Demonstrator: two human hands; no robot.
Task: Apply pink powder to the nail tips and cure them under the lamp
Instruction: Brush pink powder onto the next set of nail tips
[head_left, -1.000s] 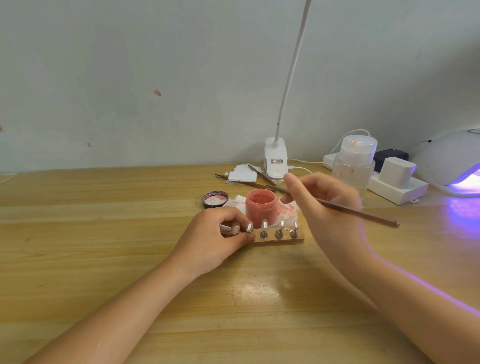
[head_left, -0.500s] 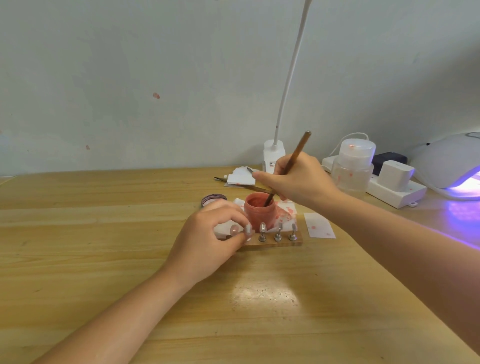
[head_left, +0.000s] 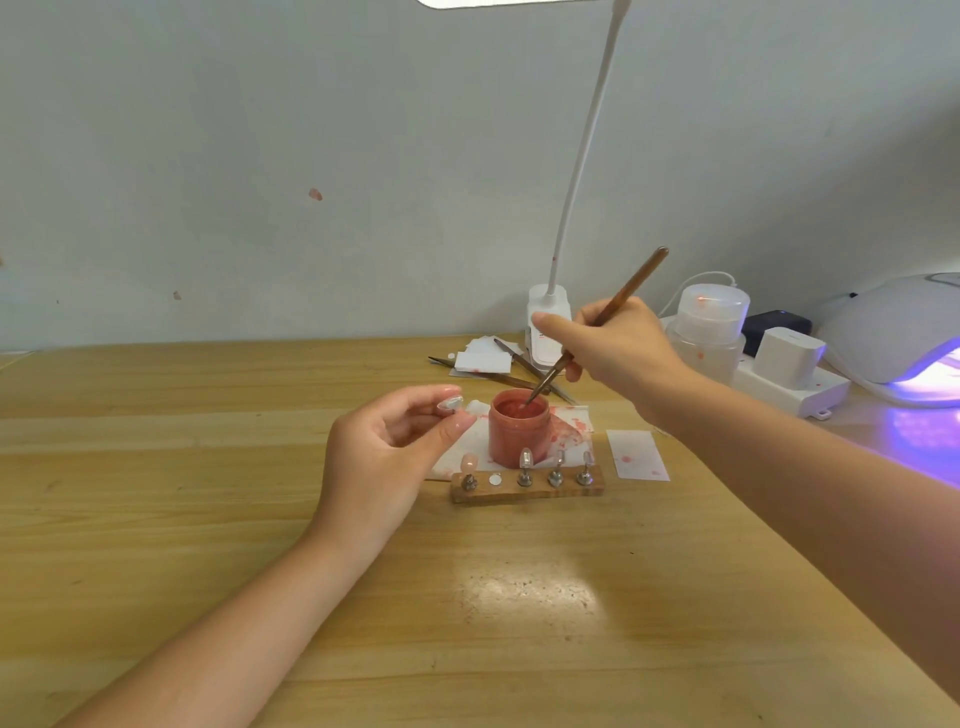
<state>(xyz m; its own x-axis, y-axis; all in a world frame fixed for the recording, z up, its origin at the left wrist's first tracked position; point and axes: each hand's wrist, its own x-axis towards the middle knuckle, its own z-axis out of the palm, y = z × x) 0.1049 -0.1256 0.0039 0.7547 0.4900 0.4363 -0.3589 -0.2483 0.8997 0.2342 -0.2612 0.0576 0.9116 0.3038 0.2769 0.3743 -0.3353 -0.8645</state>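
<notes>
A brush (head_left: 602, 326) is held in the right hand (head_left: 615, 345), its fingers curled round the wooden handle, which slants up and to the right. The brush tip is dipped into the open jar (head_left: 518, 434) of pink powder, which stands on a stained white tissue (head_left: 571, 434) on the table (head_left: 208, 467).

A clear nail tip (head_left: 450, 404) on its small stand is pinched between the thumb and forefinger of the left hand (head_left: 387, 457), raised just left of the jar; the other fingers are loosely curled.

In front of the jar a wooden holder (head_left: 527, 488) is seen. A pink-coated tip (head_left: 469, 462) stands at its left end, a bare round spot is beside it, and three clear tips (head_left: 526, 460) follow to the right. A small spotted paper (head_left: 636, 454) lies just right of the holder.

Behind the jar, tweezers (head_left: 530, 366) and white pads (head_left: 483, 361) are laid near the base of a white desk lamp (head_left: 545, 312). A clear pump bottle (head_left: 711, 327) and a power strip (head_left: 789, 382) with a white plug are placed further right. At the right edge the curing lamp (head_left: 898, 338) is lit, and violet light is cast on the table.
</notes>
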